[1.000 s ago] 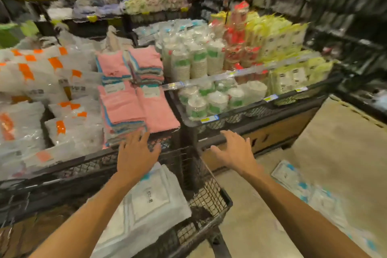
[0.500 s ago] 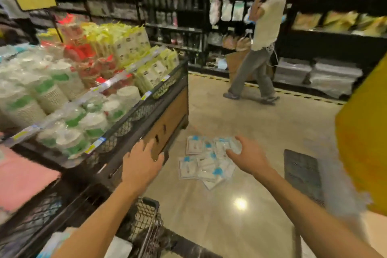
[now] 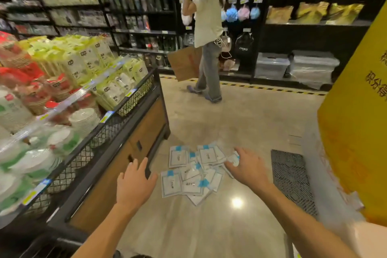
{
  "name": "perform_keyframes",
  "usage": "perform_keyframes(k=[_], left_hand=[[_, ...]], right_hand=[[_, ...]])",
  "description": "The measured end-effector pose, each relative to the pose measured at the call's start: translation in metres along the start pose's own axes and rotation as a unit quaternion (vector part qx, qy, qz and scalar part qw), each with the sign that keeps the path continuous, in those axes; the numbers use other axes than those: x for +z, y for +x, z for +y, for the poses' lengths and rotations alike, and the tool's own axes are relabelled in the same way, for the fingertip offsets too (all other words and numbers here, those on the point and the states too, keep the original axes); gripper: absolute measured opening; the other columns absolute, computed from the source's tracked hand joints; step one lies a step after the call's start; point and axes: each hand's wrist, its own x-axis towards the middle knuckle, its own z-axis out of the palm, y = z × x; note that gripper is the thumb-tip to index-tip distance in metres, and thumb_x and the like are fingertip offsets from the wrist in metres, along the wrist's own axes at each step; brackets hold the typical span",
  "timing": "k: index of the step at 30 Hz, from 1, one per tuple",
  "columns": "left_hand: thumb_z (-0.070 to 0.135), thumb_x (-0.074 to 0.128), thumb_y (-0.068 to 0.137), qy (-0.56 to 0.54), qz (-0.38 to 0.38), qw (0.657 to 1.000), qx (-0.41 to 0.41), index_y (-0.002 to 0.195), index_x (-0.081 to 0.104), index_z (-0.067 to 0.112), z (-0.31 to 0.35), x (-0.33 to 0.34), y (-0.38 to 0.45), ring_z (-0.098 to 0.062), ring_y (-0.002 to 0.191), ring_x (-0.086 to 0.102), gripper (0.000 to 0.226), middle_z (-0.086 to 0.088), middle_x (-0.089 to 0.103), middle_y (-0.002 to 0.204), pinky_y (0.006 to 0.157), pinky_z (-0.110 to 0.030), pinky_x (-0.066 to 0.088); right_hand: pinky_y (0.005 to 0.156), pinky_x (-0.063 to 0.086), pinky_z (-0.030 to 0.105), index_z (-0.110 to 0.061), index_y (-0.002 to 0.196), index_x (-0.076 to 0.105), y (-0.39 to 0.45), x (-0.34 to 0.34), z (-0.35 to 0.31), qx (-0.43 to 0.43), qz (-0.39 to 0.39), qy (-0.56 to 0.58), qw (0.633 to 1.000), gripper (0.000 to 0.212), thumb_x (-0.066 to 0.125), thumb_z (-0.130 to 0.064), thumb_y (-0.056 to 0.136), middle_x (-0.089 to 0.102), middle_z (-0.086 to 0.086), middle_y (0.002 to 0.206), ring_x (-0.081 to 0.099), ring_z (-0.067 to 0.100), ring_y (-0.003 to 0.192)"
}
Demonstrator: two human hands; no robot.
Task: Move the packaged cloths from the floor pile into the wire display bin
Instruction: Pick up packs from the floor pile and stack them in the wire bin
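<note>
Two bare hands are reaching forward over the shop floor [image 3: 240, 123]. The left hand [image 3: 134, 184] is hanging in the air with fingers spread and relaxed, holding nothing, in front of the wooden base [image 3: 125, 153] of a display stand. The right hand [image 3: 249, 168] is hovering over the right edge of the pile [image 3: 192, 174] with fingers loosely extended; whether its fingertips are touching the nearest pack cannot be told. That pile of packaged cloths, white packs with blue tabs, is lying on the floor between the two hands, just beside the stand's base, with the packs overlapping at mixed angles. On the left, the stand's mesh rail [image 3: 117, 115] is fencing in stacked bowls [image 3: 83, 119] and yellow-green packs [image 3: 113, 90]. A dark floor mat [image 3: 293, 180] is lying to the right of the pile, near a yellow sign [image 3: 360, 132] that is filling the right edge of the view. Farther back, a person [image 3: 207, 33] in a pale shirt and grey trousers is standing in front of dark shelving [image 3: 142, 12], with a cardboard sheet [image 3: 185, 63] leaning beside their legs.
</note>
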Motion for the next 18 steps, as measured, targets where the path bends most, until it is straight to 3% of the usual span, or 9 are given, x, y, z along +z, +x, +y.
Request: perform_keyframes(k=[7, 18], left_hand=[[0.057, 0.036, 0.102, 0.019, -0.024, 0.999, -0.019, 0.162, 0.023, 0.028, 0.011, 0.013, 0.069, -0.023, 0.156, 0.018, 0.068, -0.005, 0.024, 0.168, 0.124, -0.048, 0.019], [0.057, 0.033, 0.103, 0.029, -0.072, 0.997, 0.000, 0.163, 0.016, 0.028, 0.024, 0.047, 0.256, -0.022, 0.157, 0.013, 0.069, -0.006, 0.017, 0.170, 0.126, -0.050, 0.015]], right_hand=[[0.113, 0.032, 0.046, -0.026, 0.149, 0.045, 0.085, 0.012, 0.001, -0.009, -0.031, -0.023, 0.999, 0.063, 0.052, -0.059, 0.096, 0.053, -0.001, 0.150, 0.049, 0.024, 0.136], [0.119, 0.027, 0.050, -0.024, 0.151, 0.044, 0.255, 0.039, -0.023, 0.011, -0.056, -0.072, 0.996, 0.068, 0.051, -0.061, 0.095, 0.050, 0.001, 0.154, 0.045, 0.026, 0.141]])
